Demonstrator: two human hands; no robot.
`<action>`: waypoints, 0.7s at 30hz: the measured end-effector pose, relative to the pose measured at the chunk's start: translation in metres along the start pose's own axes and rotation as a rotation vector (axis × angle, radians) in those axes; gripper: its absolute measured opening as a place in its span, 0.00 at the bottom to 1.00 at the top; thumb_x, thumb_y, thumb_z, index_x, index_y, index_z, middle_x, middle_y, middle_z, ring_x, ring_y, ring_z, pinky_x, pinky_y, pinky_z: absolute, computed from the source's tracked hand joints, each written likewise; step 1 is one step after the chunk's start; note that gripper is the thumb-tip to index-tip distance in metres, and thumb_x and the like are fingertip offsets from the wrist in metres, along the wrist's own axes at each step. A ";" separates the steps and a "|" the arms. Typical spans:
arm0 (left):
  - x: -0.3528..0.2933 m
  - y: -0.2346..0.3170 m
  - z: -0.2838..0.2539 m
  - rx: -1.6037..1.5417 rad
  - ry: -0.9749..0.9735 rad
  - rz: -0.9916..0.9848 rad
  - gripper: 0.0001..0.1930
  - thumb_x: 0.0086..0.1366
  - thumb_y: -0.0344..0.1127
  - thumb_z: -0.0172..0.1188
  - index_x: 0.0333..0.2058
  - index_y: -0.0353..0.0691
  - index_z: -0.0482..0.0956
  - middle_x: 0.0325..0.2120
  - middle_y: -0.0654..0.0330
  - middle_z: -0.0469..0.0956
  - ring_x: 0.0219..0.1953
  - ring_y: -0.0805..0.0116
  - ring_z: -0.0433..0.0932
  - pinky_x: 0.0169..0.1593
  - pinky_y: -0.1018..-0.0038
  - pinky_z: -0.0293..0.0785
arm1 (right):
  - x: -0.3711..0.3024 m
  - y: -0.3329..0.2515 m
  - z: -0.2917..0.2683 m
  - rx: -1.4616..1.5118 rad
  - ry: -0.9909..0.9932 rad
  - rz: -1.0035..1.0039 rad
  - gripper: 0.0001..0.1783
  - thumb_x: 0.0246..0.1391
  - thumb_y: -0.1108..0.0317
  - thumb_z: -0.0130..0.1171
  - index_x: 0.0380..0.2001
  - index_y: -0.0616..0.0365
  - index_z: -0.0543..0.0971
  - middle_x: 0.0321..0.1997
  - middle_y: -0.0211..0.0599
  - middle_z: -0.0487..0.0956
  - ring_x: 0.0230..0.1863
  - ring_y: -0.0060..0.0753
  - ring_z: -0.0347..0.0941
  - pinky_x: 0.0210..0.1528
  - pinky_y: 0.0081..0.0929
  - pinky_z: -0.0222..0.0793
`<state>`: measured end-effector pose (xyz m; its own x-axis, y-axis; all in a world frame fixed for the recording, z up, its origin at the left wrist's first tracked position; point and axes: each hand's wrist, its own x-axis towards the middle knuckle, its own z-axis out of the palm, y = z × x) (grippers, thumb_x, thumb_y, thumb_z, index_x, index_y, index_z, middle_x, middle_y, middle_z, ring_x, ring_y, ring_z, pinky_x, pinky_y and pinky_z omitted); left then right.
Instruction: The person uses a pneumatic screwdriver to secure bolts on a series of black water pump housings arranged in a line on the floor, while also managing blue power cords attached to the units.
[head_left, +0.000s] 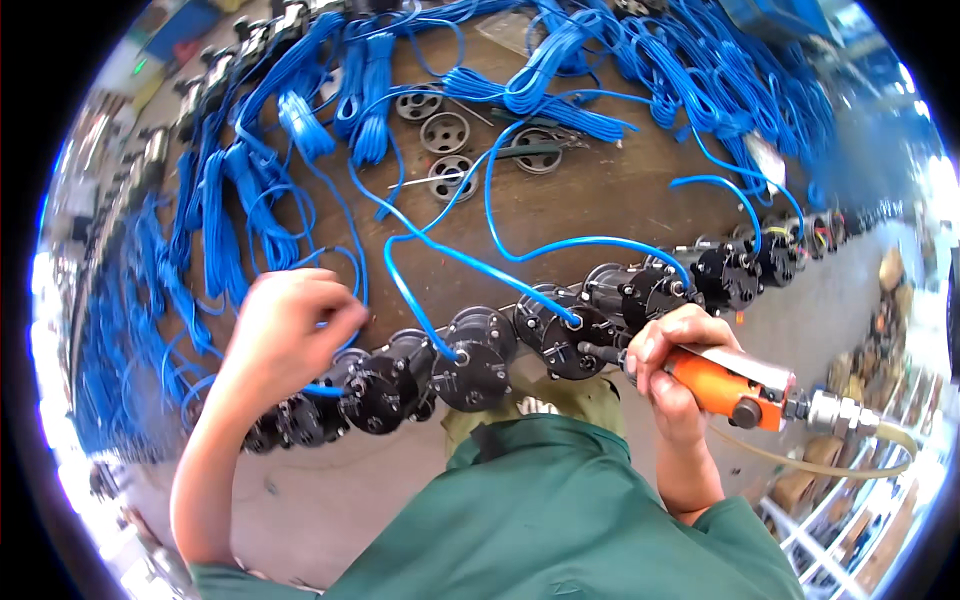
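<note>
My right hand (672, 365) is wrapped round an orange air screwdriver (722, 390), held sideways. Its dark bit points left and reaches the black end cover of a pump-like motor unit (562, 345); whether the tip touches a screw I cannot tell. A blue cable (480, 265) comes out of that cover and runs over the table. My left hand (292, 325) hovers over the left part of the row, fingers curled together and slightly blurred; anything inside them is hidden. Closest below it is another black unit (380, 402), with a similar unit (472, 378) to its right.
Several black units line the front edge of the brown table (440, 235). Bundled blue cables (545, 70) cover its back and left. Metal pulley wheels (445, 132) lie mid-table beside a green-handled tool (530, 150). An air hose (830, 470) loops from the screwdriver at right.
</note>
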<state>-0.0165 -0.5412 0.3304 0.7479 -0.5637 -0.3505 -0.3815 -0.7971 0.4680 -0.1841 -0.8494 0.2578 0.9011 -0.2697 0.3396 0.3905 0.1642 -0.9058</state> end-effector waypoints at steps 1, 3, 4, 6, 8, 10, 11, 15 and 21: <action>0.021 -0.052 0.035 0.305 -0.161 0.206 0.10 0.55 0.37 0.65 0.24 0.35 0.84 0.27 0.49 0.82 0.31 0.49 0.80 0.36 0.56 0.76 | -0.001 -0.003 0.008 0.001 0.028 0.009 0.19 0.48 0.79 0.60 0.46 0.67 0.76 0.35 0.47 0.78 0.29 0.26 0.76 0.26 0.20 0.76; 0.072 -0.088 0.105 0.409 -0.476 0.204 0.08 0.56 0.38 0.65 0.30 0.40 0.86 0.28 0.50 0.82 0.36 0.49 0.82 0.40 0.54 0.78 | -0.002 -0.009 0.020 -0.052 0.094 0.027 0.18 0.49 0.79 0.59 0.46 0.66 0.76 0.34 0.47 0.77 0.30 0.28 0.77 0.26 0.20 0.77; 0.089 -0.095 0.144 0.248 -0.427 0.298 0.09 0.57 0.37 0.65 0.32 0.40 0.85 0.29 0.50 0.82 0.36 0.49 0.82 0.40 0.55 0.78 | -0.002 -0.011 0.024 -0.079 0.109 0.022 0.18 0.49 0.79 0.60 0.46 0.66 0.76 0.34 0.47 0.78 0.30 0.28 0.77 0.25 0.20 0.77; 0.108 -0.090 0.206 -0.133 -0.248 0.478 0.11 0.58 0.36 0.65 0.38 0.39 0.85 0.32 0.49 0.82 0.37 0.47 0.81 0.41 0.55 0.78 | -0.004 -0.012 0.033 -0.136 0.128 0.024 0.18 0.48 0.79 0.60 0.46 0.66 0.76 0.34 0.47 0.78 0.29 0.29 0.78 0.25 0.21 0.77; 0.121 -0.081 0.241 -0.359 -0.156 0.538 0.13 0.59 0.35 0.65 0.43 0.38 0.84 0.34 0.48 0.82 0.38 0.46 0.81 0.42 0.56 0.78 | 0.002 -0.014 0.043 -0.200 0.098 0.038 0.18 0.47 0.79 0.61 0.45 0.65 0.76 0.33 0.46 0.79 0.29 0.30 0.78 0.24 0.21 0.77; 0.142 -0.074 0.249 -0.378 -0.210 0.616 0.14 0.60 0.34 0.65 0.44 0.37 0.84 0.35 0.49 0.82 0.38 0.45 0.81 0.41 0.57 0.78 | 0.008 -0.011 0.051 -0.295 0.104 0.018 0.16 0.47 0.79 0.61 0.42 0.65 0.77 0.31 0.44 0.80 0.28 0.29 0.79 0.25 0.21 0.77; 0.151 -0.071 0.252 -0.358 -0.277 0.652 0.14 0.60 0.34 0.65 0.44 0.37 0.85 0.35 0.50 0.82 0.38 0.46 0.81 0.40 0.58 0.78 | 0.009 -0.008 0.054 -0.319 0.099 0.016 0.16 0.47 0.79 0.61 0.42 0.65 0.77 0.31 0.44 0.80 0.27 0.29 0.79 0.25 0.22 0.78; 0.160 -0.068 0.276 -0.410 -0.199 0.879 0.12 0.56 0.31 0.64 0.40 0.37 0.85 0.30 0.52 0.81 0.34 0.49 0.81 0.38 0.58 0.79 | 0.017 0.005 0.066 -0.331 0.086 -0.016 0.15 0.46 0.79 0.60 0.41 0.66 0.77 0.30 0.43 0.81 0.27 0.29 0.79 0.27 0.22 0.78; 0.169 -0.071 0.285 -0.399 -0.298 0.892 0.10 0.55 0.30 0.64 0.37 0.38 0.84 0.29 0.52 0.80 0.34 0.49 0.81 0.39 0.58 0.78 | 0.016 0.020 0.072 -0.338 0.075 -0.003 0.17 0.44 0.80 0.59 0.42 0.67 0.77 0.30 0.43 0.81 0.30 0.29 0.79 0.29 0.23 0.78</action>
<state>-0.0176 -0.6421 0.0070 0.0930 -0.9910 0.0959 -0.4841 0.0392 0.8741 -0.1477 -0.7819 0.2634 0.8787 -0.3411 0.3340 0.2973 -0.1564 -0.9419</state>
